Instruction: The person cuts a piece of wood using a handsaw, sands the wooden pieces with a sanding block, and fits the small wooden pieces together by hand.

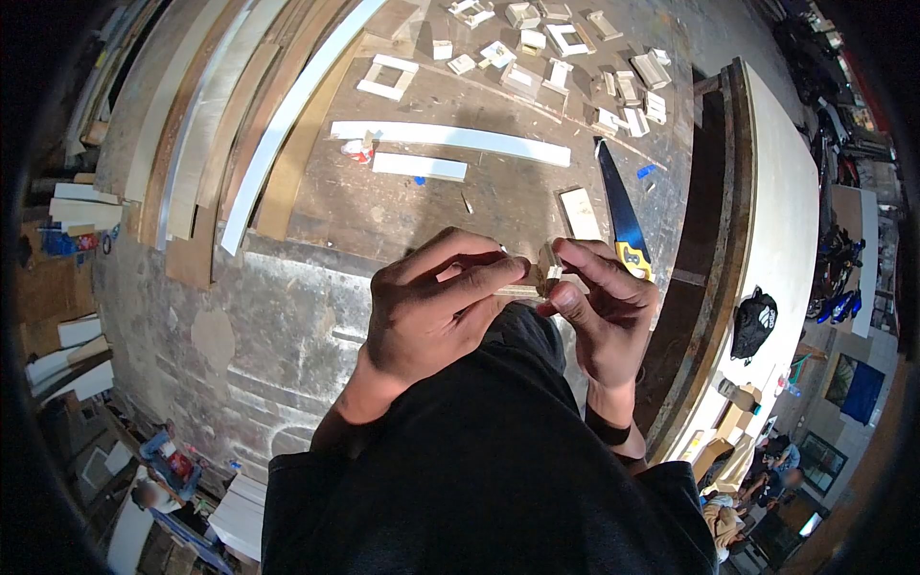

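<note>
Close in front of my body, both hands hold small pieces of wood. My left hand (446, 292) pinches a thin wooden piece (520, 290) that points to the right. My right hand (606, 305) grips a small wooden block (549, 265) between thumb and fingers, at the end of that thin piece. The two pieces meet or nearly meet; fingers cover part of both. Just beyond my right hand, a flat wooden block (580, 213) lies on the workbench (383, 216), beside a handsaw (620, 206) with a yellow and black handle.
White strips (450, 140) lie across the bench, with small wooden frames and blocks (387, 77) behind. Long boards (287, 125) cover the left side. A pale panel (781, 211) with a black bag (755, 326) stands right. People (158, 494) are at the lower left and lower right.
</note>
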Demonstrator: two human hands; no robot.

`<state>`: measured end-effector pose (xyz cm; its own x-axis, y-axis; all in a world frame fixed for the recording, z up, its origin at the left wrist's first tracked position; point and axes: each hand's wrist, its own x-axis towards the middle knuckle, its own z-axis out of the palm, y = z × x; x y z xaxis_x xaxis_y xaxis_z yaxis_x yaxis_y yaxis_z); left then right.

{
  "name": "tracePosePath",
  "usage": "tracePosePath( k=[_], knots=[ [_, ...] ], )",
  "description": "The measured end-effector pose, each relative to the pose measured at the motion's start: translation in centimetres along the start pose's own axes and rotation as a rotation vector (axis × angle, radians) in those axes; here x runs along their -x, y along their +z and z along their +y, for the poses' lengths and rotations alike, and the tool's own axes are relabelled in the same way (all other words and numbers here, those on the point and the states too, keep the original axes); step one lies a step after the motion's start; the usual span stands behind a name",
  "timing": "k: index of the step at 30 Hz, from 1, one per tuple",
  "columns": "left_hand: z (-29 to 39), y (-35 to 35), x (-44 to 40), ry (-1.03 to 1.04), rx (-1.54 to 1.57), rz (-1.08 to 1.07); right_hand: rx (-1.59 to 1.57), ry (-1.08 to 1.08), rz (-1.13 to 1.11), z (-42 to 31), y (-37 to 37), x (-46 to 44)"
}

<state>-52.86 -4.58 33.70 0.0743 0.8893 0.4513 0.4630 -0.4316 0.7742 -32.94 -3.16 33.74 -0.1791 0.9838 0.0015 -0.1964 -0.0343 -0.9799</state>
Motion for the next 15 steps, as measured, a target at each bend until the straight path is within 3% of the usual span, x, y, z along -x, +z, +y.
tracePosePath(
  k=[5,7,15],
  knots=[
    [-0.03,0.22,-0.02,0.004,-0.006,0.012,0.117,-0.048,-0.014,0.61,-0.37,-0.17],
    [-0.17,0.28,-0.11,-0.001,-0.009,0.001,-0.04,0.035,0.023,0.39,0.17,-0.26],
    [-0.79,0.46,-0.11,0.041,-0.011,0.054,-0.175,0.077,0.049,0.78,0.31,-0.22]
  ],
)
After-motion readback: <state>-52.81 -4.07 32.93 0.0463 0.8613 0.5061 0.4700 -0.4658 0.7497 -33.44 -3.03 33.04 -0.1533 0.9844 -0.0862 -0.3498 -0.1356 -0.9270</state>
